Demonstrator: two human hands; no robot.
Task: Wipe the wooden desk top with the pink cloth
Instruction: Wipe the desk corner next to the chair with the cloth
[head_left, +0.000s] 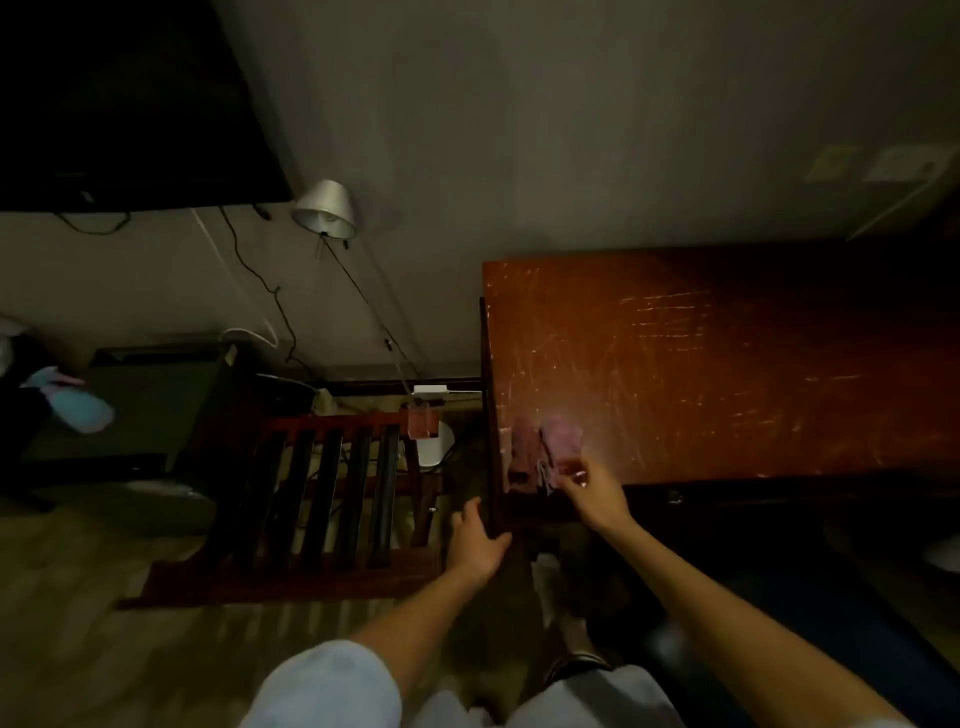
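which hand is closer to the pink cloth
Right. The right hand is at the near edge of the pink cloth; the left hand is apart from it, gripping the desk at its left front corner.

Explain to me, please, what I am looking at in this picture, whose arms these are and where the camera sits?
There is no machine here: a person wears one wide-angle camera on the head, looking forward and down, so the two bare arms reaching in from the bottom are their own. The red-brown, scratched surface on the right is the wooden desk. The crumpled pink cloth lies near its front left corner, and the right hand pinches it. The left hand seems to grip the desk's left edge. Left of the desk, a slatted wooden rack stands on the floor and a silver lamp shade shows against the wall. The picture is dim and blurred.
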